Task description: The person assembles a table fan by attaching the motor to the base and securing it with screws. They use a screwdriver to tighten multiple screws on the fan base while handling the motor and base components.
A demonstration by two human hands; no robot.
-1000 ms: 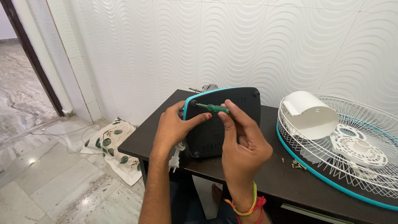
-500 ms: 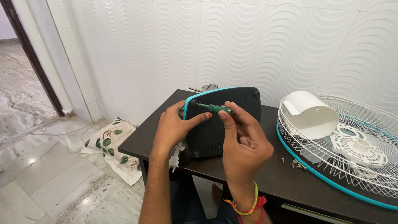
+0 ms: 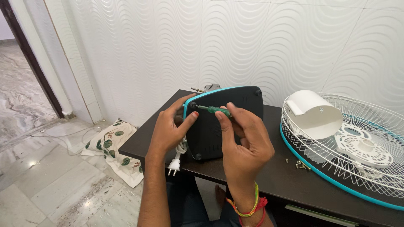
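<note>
A white wall (image 3: 294, 42) with a raised wavy pattern fills the far side. A dark wooden bench (image 3: 269, 176) stands against it. On the left, a pale marble floor (image 3: 38, 176) shines with light spots, a dark door frame (image 3: 33, 63) rises, and a leaf-printed cloth (image 3: 113, 147) lies crumpled.

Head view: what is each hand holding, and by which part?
Right hand pinches the green screwdriver by its handle; left hand grips the black fan base at its teal left edge.
</note>
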